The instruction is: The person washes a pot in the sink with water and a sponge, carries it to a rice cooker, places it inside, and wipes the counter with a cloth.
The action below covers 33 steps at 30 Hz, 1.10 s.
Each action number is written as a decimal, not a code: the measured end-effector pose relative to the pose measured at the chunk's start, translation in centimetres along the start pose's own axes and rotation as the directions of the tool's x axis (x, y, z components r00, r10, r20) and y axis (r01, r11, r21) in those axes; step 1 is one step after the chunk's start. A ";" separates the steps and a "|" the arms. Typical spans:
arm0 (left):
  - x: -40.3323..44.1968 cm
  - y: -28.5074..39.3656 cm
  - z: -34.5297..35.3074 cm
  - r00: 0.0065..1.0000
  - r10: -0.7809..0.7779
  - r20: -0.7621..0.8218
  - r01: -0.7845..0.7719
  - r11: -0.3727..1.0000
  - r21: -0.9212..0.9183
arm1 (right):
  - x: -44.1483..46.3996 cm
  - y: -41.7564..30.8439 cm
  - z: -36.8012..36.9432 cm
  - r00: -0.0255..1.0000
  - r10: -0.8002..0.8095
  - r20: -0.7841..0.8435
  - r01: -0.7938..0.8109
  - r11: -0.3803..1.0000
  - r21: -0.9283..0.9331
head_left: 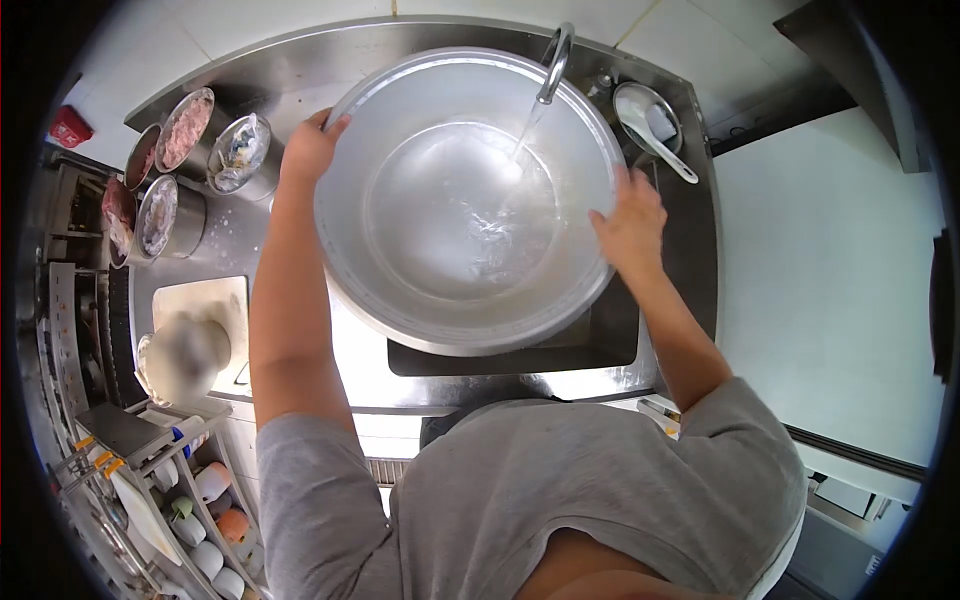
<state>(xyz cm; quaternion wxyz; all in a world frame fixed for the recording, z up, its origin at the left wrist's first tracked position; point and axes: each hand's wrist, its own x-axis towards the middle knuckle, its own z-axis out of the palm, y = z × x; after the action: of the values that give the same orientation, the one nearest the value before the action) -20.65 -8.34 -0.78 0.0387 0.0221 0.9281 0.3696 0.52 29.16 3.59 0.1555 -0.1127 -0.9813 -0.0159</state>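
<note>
A large round metal basin (pixel 380 290) sits over the sink, with clear water in its bottom. My left hand (pixel 310 147) is closed on its upper left rim, the thumb over the edge. On the opposite rim is my right hand (pixel 633 225), slightly blurred, with its thumb over the inner side and its fingers along the outside. A stream of water falls into the basin from a curved chrome faucet (pixel 557 65) at the back. Below the basin's front edge, part of the dark sink (pixel 610 335) shows.
Several metal containers, one with pinkish minced food (pixel 187 132), stand at the left. A strainer or bowl with a white-handled spoon (pixel 660 140) lies back right. A cutting board (pixel 232 290) is left, a rack with cups (pixel 212 480) lower left, and a white surface (pixel 820 270) right.
</note>
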 end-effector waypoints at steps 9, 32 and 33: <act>-3.9 2.1 0.5 0.992 0.034 -0.121 -0.006 0.973 0.229 | -3.4 7.4 6.6 0.778 0.330 0.534 -0.567 0.004 0.824; -23.2 14.3 33.1 0.324 0.337 0.884 0.906 -0.380 -0.187 | -7.4 2.8 -25.8 0.947 -0.322 -0.011 0.281 0.808 0.518; -23.4 14.5 32.4 0.450 0.368 0.814 0.893 -0.185 -0.411 | -7.9 3.0 -26.2 0.853 -0.521 -0.026 0.492 0.787 0.373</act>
<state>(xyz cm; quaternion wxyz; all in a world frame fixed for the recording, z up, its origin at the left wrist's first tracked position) 5.66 22.71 -12.93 0.5475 -0.1185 0.1535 0.8140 16.46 28.58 26.08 0.1252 0.1849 -0.9660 0.1305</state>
